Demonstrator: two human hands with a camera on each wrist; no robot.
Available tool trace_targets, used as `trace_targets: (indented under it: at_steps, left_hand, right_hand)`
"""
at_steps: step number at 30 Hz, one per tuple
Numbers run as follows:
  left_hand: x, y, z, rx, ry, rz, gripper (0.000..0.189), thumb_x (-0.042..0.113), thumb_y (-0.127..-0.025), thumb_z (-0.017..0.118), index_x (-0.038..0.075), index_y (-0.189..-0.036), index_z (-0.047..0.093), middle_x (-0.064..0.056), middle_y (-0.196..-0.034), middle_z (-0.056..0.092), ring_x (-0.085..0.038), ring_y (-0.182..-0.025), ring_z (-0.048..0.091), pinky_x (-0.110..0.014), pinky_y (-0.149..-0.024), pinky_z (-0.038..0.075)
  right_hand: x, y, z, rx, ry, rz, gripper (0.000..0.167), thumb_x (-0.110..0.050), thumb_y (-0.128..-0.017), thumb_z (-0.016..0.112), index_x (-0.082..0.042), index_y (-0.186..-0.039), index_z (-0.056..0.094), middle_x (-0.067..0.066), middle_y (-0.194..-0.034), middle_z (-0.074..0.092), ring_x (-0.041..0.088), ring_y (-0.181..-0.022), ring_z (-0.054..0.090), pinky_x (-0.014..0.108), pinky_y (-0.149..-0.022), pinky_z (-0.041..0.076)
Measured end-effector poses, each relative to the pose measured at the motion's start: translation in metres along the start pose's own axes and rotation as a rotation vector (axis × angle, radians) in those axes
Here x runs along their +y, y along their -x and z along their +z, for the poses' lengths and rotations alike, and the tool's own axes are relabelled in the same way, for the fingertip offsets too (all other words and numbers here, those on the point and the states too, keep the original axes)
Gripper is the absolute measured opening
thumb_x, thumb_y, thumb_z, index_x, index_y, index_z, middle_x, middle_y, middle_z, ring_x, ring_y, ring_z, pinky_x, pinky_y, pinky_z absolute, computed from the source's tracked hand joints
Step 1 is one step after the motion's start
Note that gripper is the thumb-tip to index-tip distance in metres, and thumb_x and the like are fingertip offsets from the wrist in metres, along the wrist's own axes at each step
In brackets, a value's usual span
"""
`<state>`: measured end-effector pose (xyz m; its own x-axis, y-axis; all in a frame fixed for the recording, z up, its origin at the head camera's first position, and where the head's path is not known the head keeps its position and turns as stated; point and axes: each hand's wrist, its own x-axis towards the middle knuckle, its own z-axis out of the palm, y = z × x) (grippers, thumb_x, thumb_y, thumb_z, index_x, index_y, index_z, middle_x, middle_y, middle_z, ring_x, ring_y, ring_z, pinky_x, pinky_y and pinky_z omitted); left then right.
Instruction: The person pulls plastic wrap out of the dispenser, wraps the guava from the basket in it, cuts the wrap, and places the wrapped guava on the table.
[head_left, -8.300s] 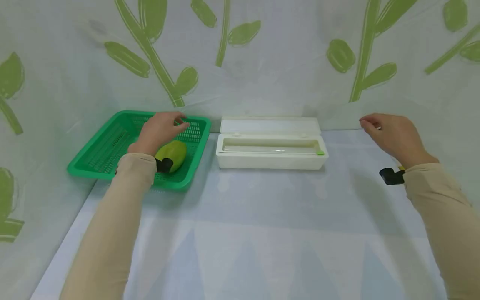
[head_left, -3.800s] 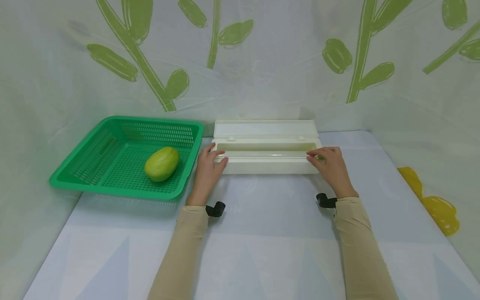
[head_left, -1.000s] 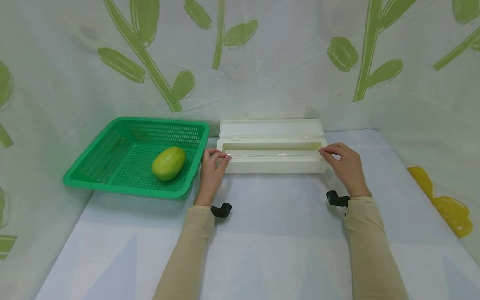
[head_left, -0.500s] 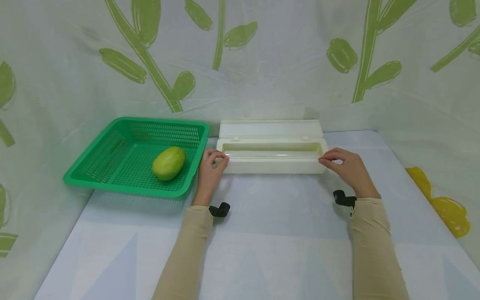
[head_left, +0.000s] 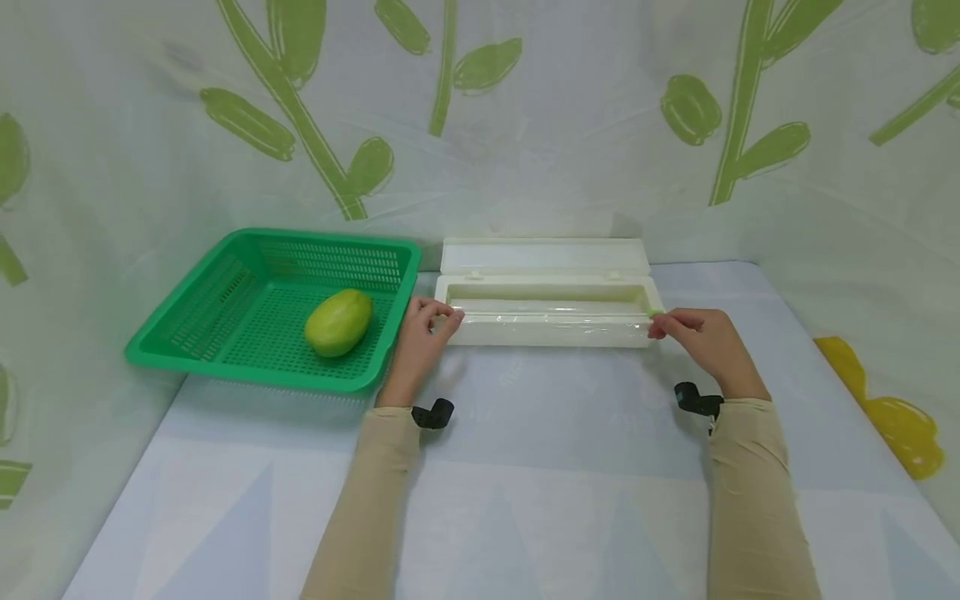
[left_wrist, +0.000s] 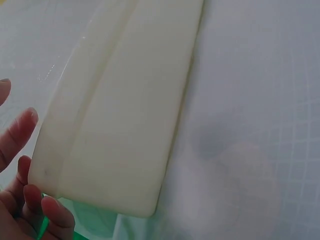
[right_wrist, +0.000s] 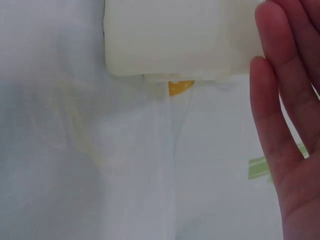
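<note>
A white cling film dispenser (head_left: pixel 555 281) stands at the back middle of the table, its lid (head_left: pixel 543 256) raised behind it. Clear, shiny cling film (head_left: pixel 562 323) lies across its front edge. At the left front corner, my left hand (head_left: pixel 422 343) pinches the film's edge between thumb and forefinger. My right hand (head_left: pixel 708 346) pinches the film at the right end, beside a small green piece (head_left: pixel 655 313). In the left wrist view, fingers (left_wrist: pixel 20 135) are close by the dispenser's end. The right wrist view has other fingers (right_wrist: pixel 277 40) extended beside the box; the pinch is out of sight there.
Left of the dispenser sits a green plastic basket (head_left: pixel 247 371) holding a yellow-green fruit (head_left: pixel 339 323). Its right side comes close to my left hand. A white curtain with leaf prints (head_left: pixel 555 150) hangs right behind the dispenser.
Over the last seconds both hands came to the dispenser from the basket and the right side. In the last half second film has come forward over the front edge, the right hand shifting slightly right.
</note>
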<state>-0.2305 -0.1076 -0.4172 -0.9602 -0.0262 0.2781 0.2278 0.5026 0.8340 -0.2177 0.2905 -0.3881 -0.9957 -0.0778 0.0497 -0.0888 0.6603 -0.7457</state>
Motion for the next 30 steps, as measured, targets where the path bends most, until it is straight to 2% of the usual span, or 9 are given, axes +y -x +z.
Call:
trace_targets:
  at_steps: [4,8,14,18,22,26,30]
  left_hand:
    - [-0.001,-0.001,0.002,0.005,-0.006,0.004,0.039,0.049,-0.084,0.054,0.011,-0.084,0.063,-0.002,-0.099,0.042,-0.018,-0.088,0.041,-0.032,-0.076,0.035]
    - [-0.002,-0.002,0.004,0.036,0.025,0.013,0.037,0.045,-0.085,0.054,0.009,-0.085,0.063,-0.002,-0.097,0.043,-0.018,-0.082,0.041,-0.030,-0.071,0.035]
    - [-0.001,-0.001,0.006,0.125,0.135,-0.019,0.035,0.041,-0.086,0.055,0.007,-0.085,0.063,-0.002,-0.089,0.044,-0.018,-0.074,0.037,-0.030,-0.062,0.031]
    - [0.001,-0.001,0.007,0.190,0.136,-0.039,0.032,0.038,-0.087,0.054,0.007,-0.083,0.063,-0.002,-0.084,0.044,-0.016,-0.075,0.038,-0.028,-0.062,0.032]
    - [0.004,0.001,0.010,0.257,0.115,-0.074,0.030,0.035,-0.088,0.054,0.008,-0.076,0.062,-0.003,-0.073,0.046,-0.016,-0.069,0.041,-0.028,-0.059,0.033]
    - [0.005,0.005,0.014,0.246,0.134,-0.123,0.039,0.038,-0.089,0.052,0.006,-0.067,0.058,-0.006,-0.058,0.045,-0.020,-0.057,0.042,-0.029,-0.050,0.032]
    - [0.005,0.008,0.016,0.218,0.178,-0.157,0.049,0.040,-0.089,0.051,0.004,-0.055,0.053,-0.008,-0.048,0.047,-0.027,-0.049,0.047,-0.032,-0.045,0.031]
  right_hand:
    - [0.001,0.000,-0.001,-0.002,-0.016,0.018,0.044,-0.052,-0.084,0.050,-0.012,-0.087,0.068,0.002,-0.089,0.064,0.012,-0.090,0.048,0.033,-0.079,0.034]
    - [0.002,-0.001,0.000,0.019,-0.017,0.003,0.044,-0.050,-0.085,0.050,-0.009,-0.089,0.067,0.004,-0.086,0.064,0.015,-0.089,0.049,0.032,-0.078,0.035]
    - [0.003,-0.002,0.002,0.033,0.000,0.023,0.050,-0.053,-0.085,0.048,-0.006,-0.091,0.064,0.008,-0.083,0.061,0.019,-0.085,0.047,0.033,-0.072,0.033]
    - [0.005,-0.005,0.002,0.034,0.039,0.027,0.052,-0.056,-0.085,0.046,-0.006,-0.085,0.064,0.009,-0.074,0.058,0.020,-0.074,0.047,0.031,-0.064,0.033]
    - [0.008,-0.006,0.001,0.001,0.113,0.035,0.056,-0.060,-0.084,0.042,-0.009,-0.077,0.064,0.007,-0.061,0.049,0.020,-0.060,0.041,0.031,-0.053,0.031]
    - [0.014,-0.006,0.001,-0.031,0.161,0.060,0.058,-0.062,-0.084,0.038,-0.010,-0.071,0.062,0.005,-0.060,0.047,0.020,-0.059,0.039,0.030,-0.053,0.030]
    - [0.020,-0.008,0.003,-0.084,0.147,0.062,0.061,-0.062,-0.084,0.038,-0.009,-0.072,0.065,0.006,-0.079,0.059,0.021,-0.074,0.044,0.032,-0.062,0.032]
